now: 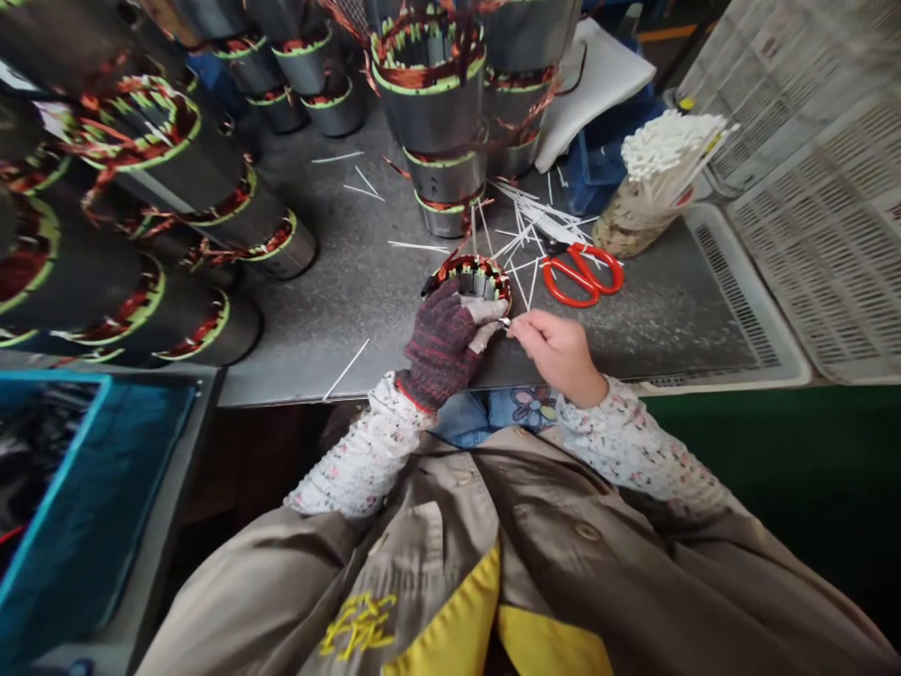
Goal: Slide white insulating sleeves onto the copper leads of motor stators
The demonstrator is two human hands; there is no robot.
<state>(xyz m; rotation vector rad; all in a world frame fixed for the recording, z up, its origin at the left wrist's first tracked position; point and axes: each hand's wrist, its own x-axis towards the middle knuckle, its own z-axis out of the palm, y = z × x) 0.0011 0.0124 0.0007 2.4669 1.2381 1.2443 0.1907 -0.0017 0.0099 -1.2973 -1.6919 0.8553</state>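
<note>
A small motor stator [479, 280] with copper windings and yellow-green slot liners stands on the grey bench near its front edge. My left hand [445, 333], in a dark knitted glove with pale fingertips, is wrapped about its near left side and holds it. At the stator's near right edge, my bare right hand [553, 345] is closed in a pinch. Something small and pale shows at its fingertips, too small to name. Thin white sticks [527, 221] lie scattered just behind, and red-handled scissors [583, 274] rest beside them.
Stacked stators [436, 113] rise at the back, with more stacks [190, 178] on the left. A jar of white sticks [640, 202] stands right, near a blue bin [587, 169] and a white plastic tray [788, 361]. A teal crate [133, 469] sits at lower left.
</note>
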